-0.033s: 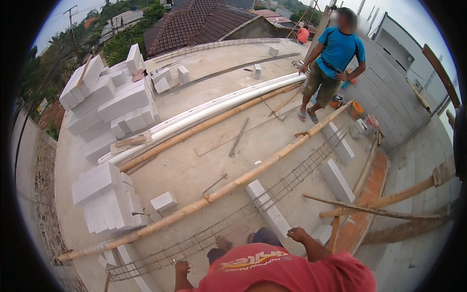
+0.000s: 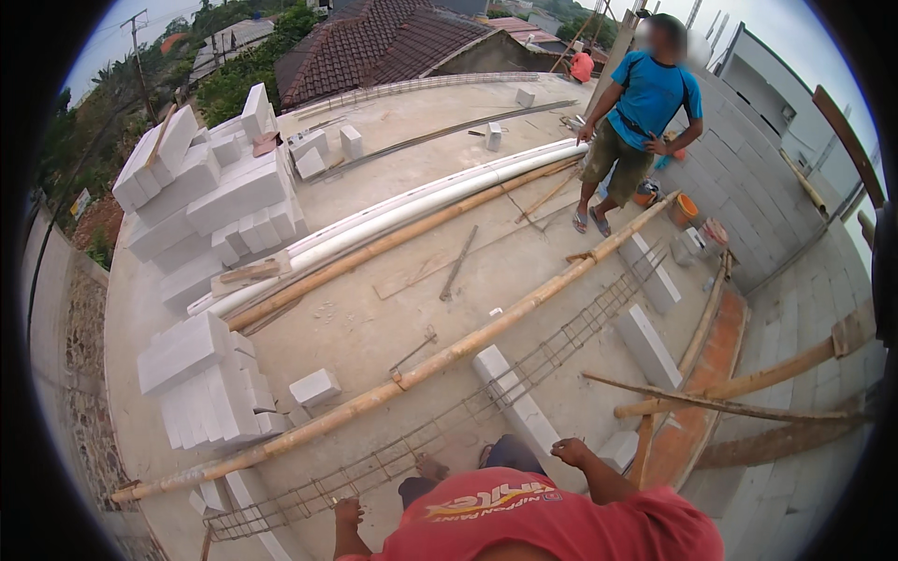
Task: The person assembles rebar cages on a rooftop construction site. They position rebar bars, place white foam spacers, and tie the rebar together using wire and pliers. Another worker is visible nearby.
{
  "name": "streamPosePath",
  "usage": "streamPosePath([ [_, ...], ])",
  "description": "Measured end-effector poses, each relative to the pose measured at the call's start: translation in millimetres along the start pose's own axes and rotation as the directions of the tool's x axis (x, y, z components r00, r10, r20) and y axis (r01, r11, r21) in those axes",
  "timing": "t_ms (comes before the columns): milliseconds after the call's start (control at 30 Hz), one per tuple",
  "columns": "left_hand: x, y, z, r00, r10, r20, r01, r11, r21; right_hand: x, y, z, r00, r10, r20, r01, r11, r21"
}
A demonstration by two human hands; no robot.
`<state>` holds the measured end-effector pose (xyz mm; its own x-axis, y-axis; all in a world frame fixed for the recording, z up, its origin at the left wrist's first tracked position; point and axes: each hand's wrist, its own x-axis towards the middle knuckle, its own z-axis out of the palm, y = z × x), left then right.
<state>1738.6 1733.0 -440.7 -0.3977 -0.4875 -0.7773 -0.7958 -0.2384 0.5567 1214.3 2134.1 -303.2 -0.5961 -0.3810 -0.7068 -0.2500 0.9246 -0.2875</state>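
Observation:
My left hand (image 2: 349,512) hangs low beside the near end of a long rebar cage (image 2: 412,453), its fingers curled. A tiny bright tip shows at the fingers, too small to name. My right hand (image 2: 571,453) is also curled, just right of a long white block (image 2: 531,419) that lies beneath the cage; what it holds, if anything, is hidden. Neither hand visibly grips the cage. Beyond the cage, a bamboo pole (image 2: 468,346) runs roughly alongside it.
White blocks are stacked in a low pile (image 2: 201,383) and a taller pile (image 2: 224,196) at left. White pipes (image 2: 412,210) cross the concrete floor. A person in a blue shirt (image 2: 655,93) stands at far right near an orange bucket (image 2: 686,209). Timber poles (image 2: 748,381) jut in at right.

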Motion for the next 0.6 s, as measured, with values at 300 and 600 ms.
streamPosePath([
  [300,13,84,-10,0.982,-0.186,-0.039,0.162,0.927,-0.339,17,33,-2,0.984,-0.148,0.101,0.165,0.970,-0.177],
  [600,-31,76,57,0.917,-0.393,-0.075,0.297,0.795,-0.528,127,37,-54,0.956,-0.290,0.049,0.293,0.953,-0.075],
])
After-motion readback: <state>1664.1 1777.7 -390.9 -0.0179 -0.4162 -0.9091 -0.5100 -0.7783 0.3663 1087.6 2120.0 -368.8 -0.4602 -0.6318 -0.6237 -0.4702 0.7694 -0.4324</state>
